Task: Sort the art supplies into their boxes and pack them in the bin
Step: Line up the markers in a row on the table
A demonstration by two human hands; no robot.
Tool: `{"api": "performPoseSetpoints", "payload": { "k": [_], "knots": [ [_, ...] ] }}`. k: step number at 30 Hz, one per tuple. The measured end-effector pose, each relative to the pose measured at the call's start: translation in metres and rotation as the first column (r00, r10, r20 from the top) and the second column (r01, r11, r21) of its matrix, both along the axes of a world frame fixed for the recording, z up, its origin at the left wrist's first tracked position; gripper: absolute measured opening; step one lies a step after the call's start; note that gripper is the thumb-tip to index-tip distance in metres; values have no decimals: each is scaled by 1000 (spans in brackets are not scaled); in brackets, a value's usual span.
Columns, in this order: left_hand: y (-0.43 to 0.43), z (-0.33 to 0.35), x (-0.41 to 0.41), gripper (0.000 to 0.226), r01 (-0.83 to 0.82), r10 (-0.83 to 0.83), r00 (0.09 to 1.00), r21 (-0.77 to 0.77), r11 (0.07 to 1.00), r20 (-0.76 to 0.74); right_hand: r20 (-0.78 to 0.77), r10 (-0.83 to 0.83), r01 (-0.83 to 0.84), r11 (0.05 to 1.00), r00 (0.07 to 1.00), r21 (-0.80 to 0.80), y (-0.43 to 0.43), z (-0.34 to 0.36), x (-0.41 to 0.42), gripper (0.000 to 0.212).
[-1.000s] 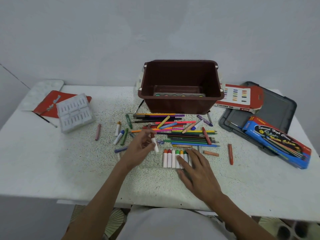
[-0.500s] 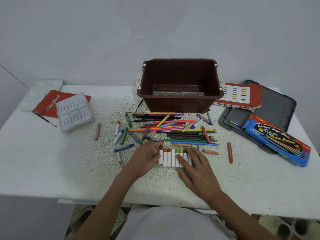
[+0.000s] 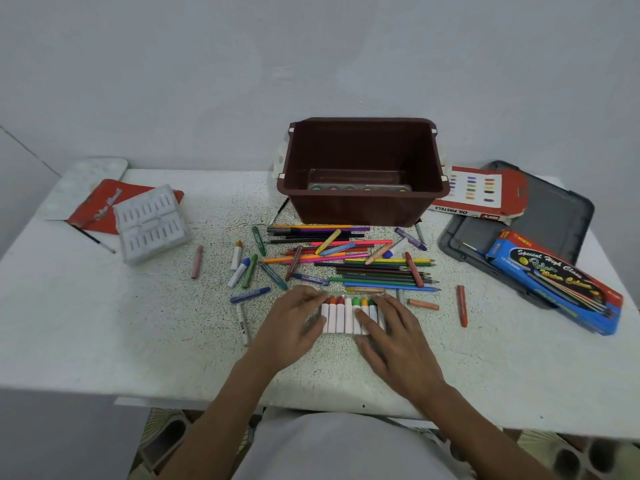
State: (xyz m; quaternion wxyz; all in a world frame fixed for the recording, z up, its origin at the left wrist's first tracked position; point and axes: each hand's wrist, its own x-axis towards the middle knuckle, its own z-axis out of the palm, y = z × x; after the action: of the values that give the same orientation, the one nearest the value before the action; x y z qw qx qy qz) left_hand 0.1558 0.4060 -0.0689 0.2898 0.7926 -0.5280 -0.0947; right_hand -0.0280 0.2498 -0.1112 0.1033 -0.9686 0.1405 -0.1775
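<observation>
A row of white markers with coloured caps (image 3: 341, 315) lies in a clear tray in front of me. My left hand (image 3: 294, 322) rests on the tray's left end, fingertips touching the leftmost marker's cap. Flat on the right part of the row lies my right hand (image 3: 393, 332), fingers straight. Beyond the tray sits a loose pile of coloured pencils and crayons (image 3: 363, 263). The brown bin (image 3: 363, 213) stands behind the pile, with a clear paint palette (image 3: 360, 187) inside it.
An oil pastels box (image 3: 481, 195) and a blue colour pencil box (image 3: 554, 285) lie on a grey lid (image 3: 561, 216) at the right. At the left are a white insert tray (image 3: 152, 223), a red box (image 3: 100, 206) and a thin brush (image 3: 93, 239). Stray crayons (image 3: 461, 306) lie about.
My left hand brought a white marker down from above the pile and set it at the left end of the row. The right hand stayed on the tray.
</observation>
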Motion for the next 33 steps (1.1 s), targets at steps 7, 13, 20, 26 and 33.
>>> {"api": "performPoseSetpoints", "payload": {
  "k": [7, 13, 20, 26, 33],
  "knots": [
    [2, -5, -2, 43, -24, 24, 999, -24, 999, 37, -3, -3, 3, 1000, 1000, 0, 0, -1, 0, 43],
    [5, -3, 2, 33, -71, 77, 993, -71, 995, 91, -4, -2, 2, 1000, 1000, -5, 0, -1, -1, 43],
    [15, 14, 49, 17, -508, 520, 836, -111, 854, 176, 4, 3, -3, 1000, 1000, 0, 0, 0, 0, 42],
    [21, 22, 77, 22, -692, 658, 712, 87, 716, 247, 9, 5, -5, 1000, 1000, -3, 0, -1, 0, 43],
    [21, 21, 82, 23, -700, 677, 713, 143, 699, 179, 8, 0, -1, 1000, 1000, 3, 0, -1, 0, 43]
  ]
}}
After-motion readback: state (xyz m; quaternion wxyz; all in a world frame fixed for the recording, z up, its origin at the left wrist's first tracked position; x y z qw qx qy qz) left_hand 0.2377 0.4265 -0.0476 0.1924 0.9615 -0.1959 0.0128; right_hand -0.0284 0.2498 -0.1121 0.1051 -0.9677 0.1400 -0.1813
